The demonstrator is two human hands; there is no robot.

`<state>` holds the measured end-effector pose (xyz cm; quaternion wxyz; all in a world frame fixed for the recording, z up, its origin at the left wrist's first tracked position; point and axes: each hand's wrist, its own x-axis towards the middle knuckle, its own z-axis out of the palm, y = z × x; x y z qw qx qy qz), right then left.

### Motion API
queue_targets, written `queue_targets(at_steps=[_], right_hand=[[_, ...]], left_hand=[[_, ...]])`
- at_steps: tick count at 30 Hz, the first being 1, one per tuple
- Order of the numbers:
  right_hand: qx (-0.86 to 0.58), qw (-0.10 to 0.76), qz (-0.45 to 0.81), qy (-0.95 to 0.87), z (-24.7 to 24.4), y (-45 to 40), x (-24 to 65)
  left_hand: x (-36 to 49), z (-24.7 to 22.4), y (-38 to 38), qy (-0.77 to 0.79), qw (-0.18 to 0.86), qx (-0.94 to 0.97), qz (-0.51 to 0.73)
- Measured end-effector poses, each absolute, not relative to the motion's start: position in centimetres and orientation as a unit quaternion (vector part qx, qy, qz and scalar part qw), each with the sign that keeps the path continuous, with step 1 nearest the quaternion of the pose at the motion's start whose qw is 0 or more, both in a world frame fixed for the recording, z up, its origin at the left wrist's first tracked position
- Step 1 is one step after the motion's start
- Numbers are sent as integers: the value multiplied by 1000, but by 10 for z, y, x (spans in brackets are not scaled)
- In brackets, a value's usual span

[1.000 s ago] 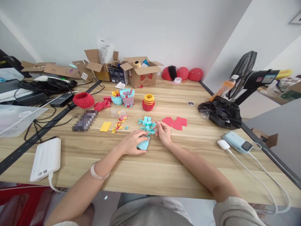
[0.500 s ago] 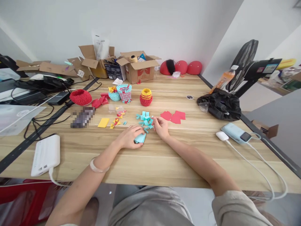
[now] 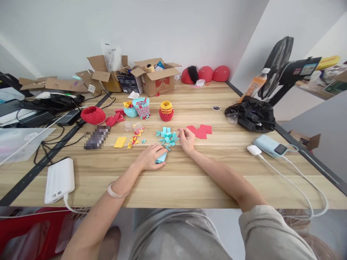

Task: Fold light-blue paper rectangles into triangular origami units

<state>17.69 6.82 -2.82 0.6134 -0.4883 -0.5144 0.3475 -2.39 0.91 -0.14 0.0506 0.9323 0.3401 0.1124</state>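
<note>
My left hand (image 3: 150, 156) rests on the wood table, its fingers and thumb around a small stack of light blue paper sheets (image 3: 162, 157). Just beyond lies a loose heap of light blue folded paper pieces (image 3: 167, 136). To the right of that heap, my right hand (image 3: 187, 140) is closed in a pinch; whatever is between its fingertips is too small to make out. Red paper sheets (image 3: 202, 131) lie spread behind the right hand, partly hidden by it. Left of the heap are red and yellow folded pieces (image 3: 135, 140) and a yellow paper stack (image 3: 120, 142).
Folded-paper vases stand behind: a red and yellow one (image 3: 166, 111), a blue and red one (image 3: 142, 107) and a red bowl (image 3: 93, 115). Cardboard boxes (image 3: 159, 83) line the back. A black bag (image 3: 251, 113), a fan (image 3: 279, 68) and power banks (image 3: 60, 180) flank the table.
My right hand has drawn slightly right, away from the blue folded pieces and over toward the red sheets. The left hand stays at the blue stack. The whole view has shifted a little.
</note>
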Motion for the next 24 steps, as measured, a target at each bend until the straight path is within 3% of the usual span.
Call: queue_targets(at_steps=[10,17,24], right_hand=[[-483,609,319,-542,-34,69,177],[-481,599,303,-564,-34,67,176],[-434,570,274,-641,-30,53,177]], left_hand=[[-28,0,9,364,62,917,150],[-27,-7,14,411,140,823,366],[-28,-18,21,494,188,699,481]])
